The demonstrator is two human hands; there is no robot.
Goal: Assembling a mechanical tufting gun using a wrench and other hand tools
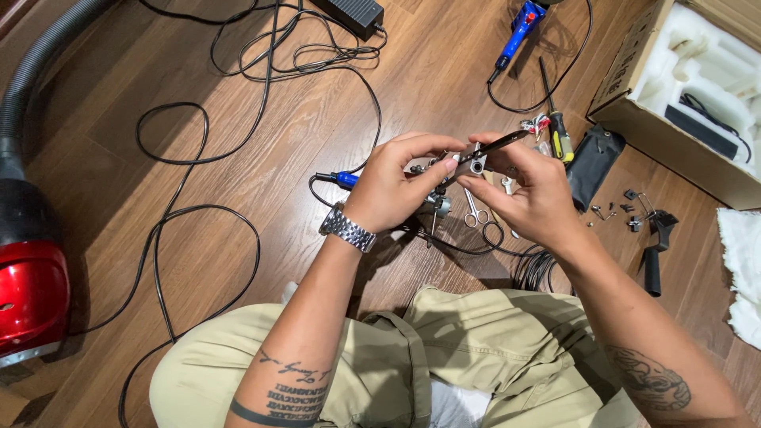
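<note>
While the left hand (pixel 390 186) pinches the small metal part (pixel 469 165) above the floor (pixel 261 158) | right hand (pixel 533 190) fingers grip dark pliers (pixel 501 143) on it | advice: steady the part, squeeze gently.

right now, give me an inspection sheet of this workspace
surface: brown wood floor, person seated on it
job's things: small grey metal part, thin dark tool
clutter: small scissors, screwdriver, black pouch, loose dark small parts
grippers: left hand pinches the part; right hand holds the tool
cables: black cords looping across floor
surroundings: red vacuum cleaner, cardboard box with white foam
</note>
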